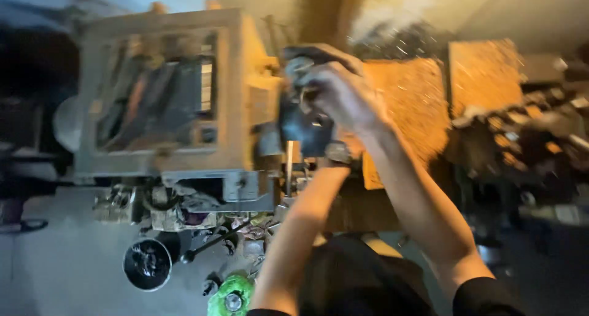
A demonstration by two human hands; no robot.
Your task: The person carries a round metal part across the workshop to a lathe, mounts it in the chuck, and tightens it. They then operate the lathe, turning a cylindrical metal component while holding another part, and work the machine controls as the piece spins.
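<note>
Both arms reach up in front of a pale wooden cabinet (pixel 162 95) that has a glass-fronted opening showing dark tools inside. The right hand (pixel 340 95) is raised at the cabinet's right edge, fingers curled closed around the top of a dark power tool (pixel 304 129). A thin metal rod (pixel 288 165) hangs straight down from the tool. The left hand (pixel 334 153) comes up beneath the tool and is mostly hidden behind it, so its fingers cannot be made out. Under the cabinet's bottom edge lies a clutter of small parts, with a round black can (pixel 147 264) and a green bottle (pixel 232 296) below. The picture is blurred.
</note>
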